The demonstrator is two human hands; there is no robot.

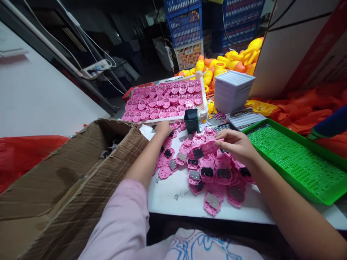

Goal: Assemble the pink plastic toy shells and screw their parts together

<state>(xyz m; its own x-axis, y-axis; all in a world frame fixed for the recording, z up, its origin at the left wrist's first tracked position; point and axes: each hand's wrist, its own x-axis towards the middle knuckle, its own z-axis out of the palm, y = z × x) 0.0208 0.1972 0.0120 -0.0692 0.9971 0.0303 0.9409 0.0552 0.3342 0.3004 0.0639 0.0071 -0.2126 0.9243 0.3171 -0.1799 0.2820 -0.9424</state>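
Pinching a pink part (209,147), the right hand (237,143) has fingers clamped; for left hand (163,128), at nine o'clock, I cannot tell.

White tabletop (169,200), pink plastic parts (208,161), dark cup (191,122), green tray (320,198)

1. From your right hand (236,143), the green perforated tray (295,155) blocks 3 o'clock, stacked white trays (232,95) 12.
2. A dark cup (192,122) stands between your hands.
3. From your left hand (163,128), the cardboard box (104,177) blocks 8 o'clock; past pink housings (164,171) at 6, bare tabletop (166,199) lets you through.
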